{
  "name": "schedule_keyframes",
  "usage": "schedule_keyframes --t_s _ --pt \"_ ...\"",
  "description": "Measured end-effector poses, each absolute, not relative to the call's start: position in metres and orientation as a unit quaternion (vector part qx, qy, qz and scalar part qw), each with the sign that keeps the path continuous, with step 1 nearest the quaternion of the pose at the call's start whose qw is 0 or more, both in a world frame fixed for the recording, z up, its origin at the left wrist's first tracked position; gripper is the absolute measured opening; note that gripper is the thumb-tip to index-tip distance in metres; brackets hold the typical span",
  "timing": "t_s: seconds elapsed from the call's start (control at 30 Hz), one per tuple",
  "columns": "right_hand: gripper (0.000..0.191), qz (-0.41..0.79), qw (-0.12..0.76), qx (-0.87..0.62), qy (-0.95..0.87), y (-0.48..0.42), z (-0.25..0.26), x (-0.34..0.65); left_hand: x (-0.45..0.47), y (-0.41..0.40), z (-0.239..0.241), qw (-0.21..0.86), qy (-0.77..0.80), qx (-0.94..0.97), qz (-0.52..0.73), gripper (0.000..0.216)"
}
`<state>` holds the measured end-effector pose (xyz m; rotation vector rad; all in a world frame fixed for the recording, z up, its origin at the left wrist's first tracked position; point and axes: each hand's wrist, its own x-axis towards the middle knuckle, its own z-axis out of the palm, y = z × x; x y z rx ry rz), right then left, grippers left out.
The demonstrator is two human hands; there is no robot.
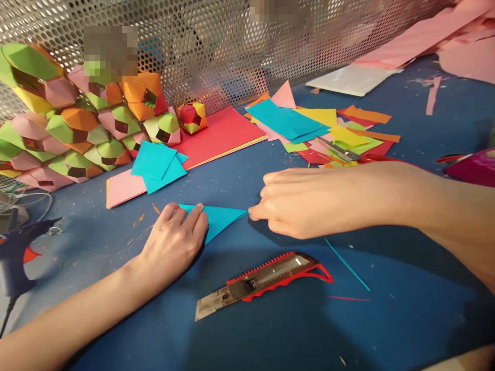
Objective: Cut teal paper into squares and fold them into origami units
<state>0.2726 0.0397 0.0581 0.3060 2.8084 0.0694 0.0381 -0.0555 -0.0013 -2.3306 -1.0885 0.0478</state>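
A blue sheet of paper [221, 219], folded to a pointed shape, lies on the blue table in front of me. My left hand [178, 232] has its fingers curled and pressed down on the paper's left part, partly covering it. At the far right point of the sheet, my right hand [299, 203] is closed in a pinch on the tip. Just below the paper lies a red and grey utility knife [263, 283], its blade pointing left. Several blue paper pieces [158, 166] rest beyond my left hand, partly on a pink paper stack [126, 188].
Folded paper modules [77, 129] are piled against a perforated metal screen [216, 46]. Red sheets [222, 134] and mixed paper scraps [350, 136] with scissors [340, 150] lie behind. A glue gun [19, 252] stands at the left. A thin blue strip [348, 264] lies right of the knife.
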Motion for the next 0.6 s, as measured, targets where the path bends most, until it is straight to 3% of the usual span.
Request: schedule_keyframes --t_s 0.13,0.37,0.6 --pt "0.022 0.015 0.095 0.089 0.991 0.038 0.056 0.272 0.037 -0.055 0.0 0.301 -0.406 -0.862 0.027 0.018" --pt "0.02 0.051 -0.088 0.093 0.99 0.04 0.021 0.246 0.034 -0.052 -0.001 0.276 -0.384 -0.881 -0.027 0.022" --pt "0.017 0.061 0.0 0.025 0.998 0.034 0.007 0.248 0.031 -0.053 -0.007 0.216 -0.401 -0.889 -0.042 0.028"
